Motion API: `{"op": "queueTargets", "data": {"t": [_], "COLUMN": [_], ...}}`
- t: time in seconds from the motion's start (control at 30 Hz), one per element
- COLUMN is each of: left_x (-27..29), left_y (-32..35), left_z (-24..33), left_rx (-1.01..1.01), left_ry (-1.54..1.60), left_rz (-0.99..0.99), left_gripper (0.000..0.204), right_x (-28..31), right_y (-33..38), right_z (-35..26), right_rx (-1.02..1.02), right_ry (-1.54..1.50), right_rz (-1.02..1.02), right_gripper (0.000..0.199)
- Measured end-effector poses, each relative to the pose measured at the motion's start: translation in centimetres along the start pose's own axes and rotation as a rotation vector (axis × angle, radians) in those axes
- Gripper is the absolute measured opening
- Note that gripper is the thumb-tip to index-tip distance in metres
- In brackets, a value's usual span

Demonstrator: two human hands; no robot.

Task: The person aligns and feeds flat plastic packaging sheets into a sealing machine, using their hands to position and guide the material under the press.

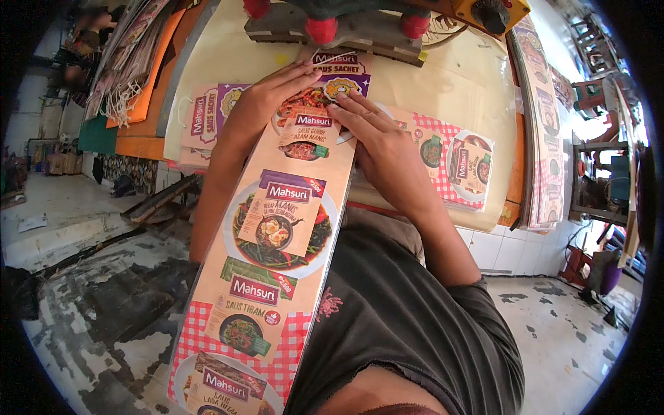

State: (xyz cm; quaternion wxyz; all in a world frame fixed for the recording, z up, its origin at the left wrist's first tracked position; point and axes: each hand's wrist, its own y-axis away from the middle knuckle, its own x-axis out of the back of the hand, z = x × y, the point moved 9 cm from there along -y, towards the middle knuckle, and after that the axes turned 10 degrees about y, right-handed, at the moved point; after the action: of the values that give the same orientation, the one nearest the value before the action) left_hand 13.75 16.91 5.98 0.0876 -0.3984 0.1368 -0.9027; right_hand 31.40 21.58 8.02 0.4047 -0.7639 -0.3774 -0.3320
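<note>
Count: you have two hands in view, one left hand (280, 93), one right hand (380, 135). Before you, one long strip (270, 166) with four sachet pictures (282, 214) visible, the lowest cut off; one machine (370, 43) showing three red knobs (321, 30); one yellow box (465, 12) with one black dial (491, 15). Two piles of strips: one left pile (128, 55), one right pile (539, 131); strips per pile cannot be told.

The strip (278, 162) runs up between left hand (280, 90) and right hand (373, 131); machine (339, 31) just beyond them, worktop (477, 79) beneath.
</note>
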Motion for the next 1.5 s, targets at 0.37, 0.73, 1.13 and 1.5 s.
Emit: {"op": "queueTargets", "data": {"t": [0.37,0.73,1.13,1.5], "left_x": [0.6,0.7,0.9,0.8], "left_y": [0.6,0.6,0.4,0.4], "left_z": [1.2,1.0,1.6,1.2], "left_rx": [0.006,0.045,0.024,0.044], "left_ry": [-0.069,-0.014,0.023,0.024], "left_rz": [0.026,0.025,0.003,0.013], "left_gripper": [0.061,0.058,0.058,0.057], "right_x": [0.2,0.6,0.6,0.4], "right_y": [-0.1,-0.1,-0.3,-0.1], "right_z": [-0.3,-0.3,-0.4,-0.1], "right_rx": [0.007,0.003,0.016,0.026], "right_ry": [-0.007,-0.024,0.0,-0.023], "right_rz": [0.019,0.026,-0.013,0.006], "right_gripper": [0.046,0.05,0.045,0.045]}}
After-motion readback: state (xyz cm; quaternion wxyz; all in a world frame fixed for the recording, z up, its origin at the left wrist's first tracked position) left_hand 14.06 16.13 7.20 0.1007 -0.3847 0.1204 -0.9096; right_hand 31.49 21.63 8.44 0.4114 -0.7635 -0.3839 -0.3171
